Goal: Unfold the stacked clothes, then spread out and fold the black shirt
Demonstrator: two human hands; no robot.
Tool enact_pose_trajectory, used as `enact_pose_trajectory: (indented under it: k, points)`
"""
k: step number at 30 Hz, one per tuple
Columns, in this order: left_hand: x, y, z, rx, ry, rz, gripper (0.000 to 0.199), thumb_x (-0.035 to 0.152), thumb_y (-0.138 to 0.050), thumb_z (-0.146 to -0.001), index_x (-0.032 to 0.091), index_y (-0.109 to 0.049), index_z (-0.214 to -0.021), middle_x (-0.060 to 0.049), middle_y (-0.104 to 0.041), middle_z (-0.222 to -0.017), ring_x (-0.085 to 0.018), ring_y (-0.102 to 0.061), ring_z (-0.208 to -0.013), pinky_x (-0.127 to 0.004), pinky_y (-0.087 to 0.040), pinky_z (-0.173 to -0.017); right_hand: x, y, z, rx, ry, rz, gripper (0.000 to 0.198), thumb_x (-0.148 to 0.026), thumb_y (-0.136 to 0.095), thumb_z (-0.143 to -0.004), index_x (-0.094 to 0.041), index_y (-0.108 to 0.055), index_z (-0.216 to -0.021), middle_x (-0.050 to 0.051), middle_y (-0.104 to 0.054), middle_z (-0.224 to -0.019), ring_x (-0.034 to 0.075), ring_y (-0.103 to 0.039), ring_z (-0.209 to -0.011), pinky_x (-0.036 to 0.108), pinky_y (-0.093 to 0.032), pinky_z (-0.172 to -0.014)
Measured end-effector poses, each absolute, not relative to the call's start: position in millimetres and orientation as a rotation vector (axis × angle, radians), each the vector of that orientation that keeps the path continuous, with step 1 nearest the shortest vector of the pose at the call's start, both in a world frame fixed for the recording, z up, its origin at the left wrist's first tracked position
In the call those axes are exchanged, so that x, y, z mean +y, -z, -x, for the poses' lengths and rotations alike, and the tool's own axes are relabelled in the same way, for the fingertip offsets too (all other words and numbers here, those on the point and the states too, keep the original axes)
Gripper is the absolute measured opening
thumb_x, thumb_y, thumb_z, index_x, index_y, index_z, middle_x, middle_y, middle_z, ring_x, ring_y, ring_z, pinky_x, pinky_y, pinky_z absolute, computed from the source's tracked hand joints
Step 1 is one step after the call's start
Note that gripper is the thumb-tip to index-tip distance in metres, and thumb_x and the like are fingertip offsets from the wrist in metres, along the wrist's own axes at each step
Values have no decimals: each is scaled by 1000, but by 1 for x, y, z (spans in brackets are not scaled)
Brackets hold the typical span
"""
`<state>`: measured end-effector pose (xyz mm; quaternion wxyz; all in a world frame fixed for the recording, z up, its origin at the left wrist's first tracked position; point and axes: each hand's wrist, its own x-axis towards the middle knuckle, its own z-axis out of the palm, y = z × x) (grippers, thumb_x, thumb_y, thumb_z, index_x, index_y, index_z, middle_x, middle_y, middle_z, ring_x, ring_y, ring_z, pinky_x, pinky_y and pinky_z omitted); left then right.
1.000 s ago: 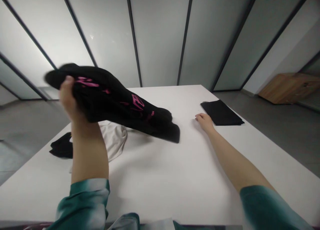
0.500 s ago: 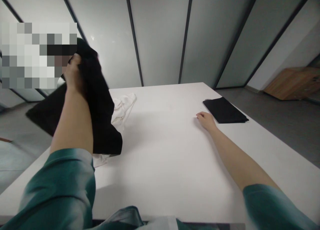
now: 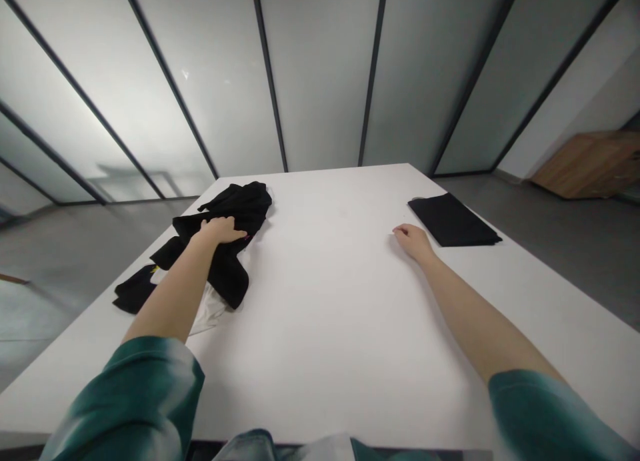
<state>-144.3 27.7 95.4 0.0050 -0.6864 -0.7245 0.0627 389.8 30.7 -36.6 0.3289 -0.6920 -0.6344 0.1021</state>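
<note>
Head view shows a white table point(image 3: 320, 327) with a crumpled black cloth point(image 3: 249, 204) in a heap on its left side. The left hand point(image 3: 220, 230) is on top of that cloth, palm down, with the thumb out to the side. I cannot tell if its fingers pinch the cloth or just lie on it. Some white cloth point(image 3: 209, 309) peeks out on the table's left side, and a small dark bundle point(image 3: 134, 291) sits by the table's left edge.

The right hand point(image 3: 413, 241) is loosely curled over the right part of the table. Nothing shows in it, and I cannot tell if its fingers meet. A flat, folded black cloth point(image 3: 453, 222) lies near the table's right edge.

To do this well, I think the left hand should press softly, open all its fingers, then lift straight up. A sideways pull could drag cloth off the table's left edge.
</note>
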Motion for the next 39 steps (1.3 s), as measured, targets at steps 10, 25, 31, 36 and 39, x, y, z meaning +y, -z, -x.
enact_pose_trajectory:
  k: [10, 25, 31, 36, 39]
  points:
    - [5, -43, -15, -1672, 214, 2650, 60, 50, -54, -90, 16, -52, -140, -16, -53, -148, -32, -51, -135, -42, -37, -113, 31, 38, -387, -1701, -158, 1807, 28, -25, -49, -85, -17, -76, -88, 12, -73, -95, 24, -63, -92, 35, -47, -86]
    - [5, 22, -27, -1723, 418, 2704, 47, 40, -50, -94, 14, -59, -131, -17, -55, -145, -28, -50, -137, -41, -36, -116, 23, 40, -423, -1246, 154, 2219, 38, -30, -59, -80, -18, -77, -111, 20, -51, -143, 43, -36, -135, 64, -25, -109]
    - [5, 24, -27, -1730, 447, 2706, 44, 39, -52, -94, 15, -61, -129, -17, -55, -144, -29, -51, -135, -43, -37, -115, 25, 40, -423, -1348, 77, 2196, 51, -20, -55, -79, -15, -67, -129, 22, -64, -127, 41, -53, -118, 63, -36, -101]
    - [6, 24, -27, -1731, 472, 2696, 43, 39, -52, -93, 17, -61, -129, -16, -56, -144, -29, -52, -134, -44, -38, -115, 26, 31, -403, -1608, -16, 1950, 47, -13, -51, -79, -14, -72, -121, 18, -69, -120, 33, -60, -112, 49, -44, -102]
    - [5, 24, -27, -1737, 453, 2707, 45, 39, -51, -94, 15, -59, -131, -16, -55, -145, -29, -51, -135, -43, -37, -116, 23, 26, -379, -1793, -292, 1704, 41, -16, -55, -79, -17, -74, -116, 13, -71, -121, 29, -62, -115, 45, -43, -107]
